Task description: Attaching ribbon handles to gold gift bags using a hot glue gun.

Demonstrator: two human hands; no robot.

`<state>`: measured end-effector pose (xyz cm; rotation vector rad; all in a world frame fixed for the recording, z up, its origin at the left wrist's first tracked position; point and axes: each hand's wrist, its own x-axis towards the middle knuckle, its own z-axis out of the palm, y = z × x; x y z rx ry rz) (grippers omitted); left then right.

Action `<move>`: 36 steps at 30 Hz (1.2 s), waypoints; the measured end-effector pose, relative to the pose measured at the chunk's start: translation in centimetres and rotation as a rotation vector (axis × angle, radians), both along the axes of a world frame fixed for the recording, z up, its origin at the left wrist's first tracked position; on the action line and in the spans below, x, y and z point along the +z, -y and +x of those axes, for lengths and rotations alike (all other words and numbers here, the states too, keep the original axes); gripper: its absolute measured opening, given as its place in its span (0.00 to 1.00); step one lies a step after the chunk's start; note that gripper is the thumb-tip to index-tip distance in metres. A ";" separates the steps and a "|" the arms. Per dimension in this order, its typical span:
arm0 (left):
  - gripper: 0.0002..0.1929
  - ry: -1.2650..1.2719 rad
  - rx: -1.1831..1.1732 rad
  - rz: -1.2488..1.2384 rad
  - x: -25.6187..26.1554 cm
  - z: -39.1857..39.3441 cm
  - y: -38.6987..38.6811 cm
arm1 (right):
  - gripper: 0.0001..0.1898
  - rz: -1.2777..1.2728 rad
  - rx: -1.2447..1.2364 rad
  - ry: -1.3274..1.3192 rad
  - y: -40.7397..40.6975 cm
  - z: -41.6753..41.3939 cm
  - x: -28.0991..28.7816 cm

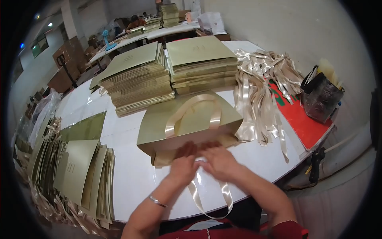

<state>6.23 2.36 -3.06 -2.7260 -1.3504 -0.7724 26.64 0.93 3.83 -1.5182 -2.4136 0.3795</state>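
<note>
An olive-gold paper gift bag (158, 131) lies on the white table before me, its mouth towards me. One cream satin ribbon handle (191, 104) arches over its upper panel. My left hand (185, 165) and my right hand (216, 158) are side by side at the bag's open mouth, their thumbs close together. Both hands press on the inner side of the lower panel, the fingers flat and partly blurred in the bag's shade. A second ribbon loop (198, 203) hangs from beneath my hands over the table's near edge. I see nothing held between the fingers.
Two stacks of flat bags (140, 83) (206, 71) stand behind. Cut satin ribbons (256, 110) lie at right, beside a red sheet (301, 125) and a dark holder (322, 95). A glue gun (316, 164) hangs off the right edge. More bags (77, 170) stand at left. A person (135, 22) sits far back.
</note>
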 end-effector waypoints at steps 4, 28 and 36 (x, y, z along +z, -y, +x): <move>0.22 0.374 0.134 -0.585 6.5 -6.7 1.7 | 0.19 -0.157 -0.183 -0.525 0.8 3.2 -1.7; 0.16 0.327 -0.004 -0.485 3.1 -7.1 2.5 | 0.16 -0.102 0.145 -0.102 1.9 4.2 -3.6; 0.14 1.123 0.422 -0.728 5.8 -12.2 -1.6 | 0.11 -0.535 -0.616 -1.210 -3.8 7.9 1.7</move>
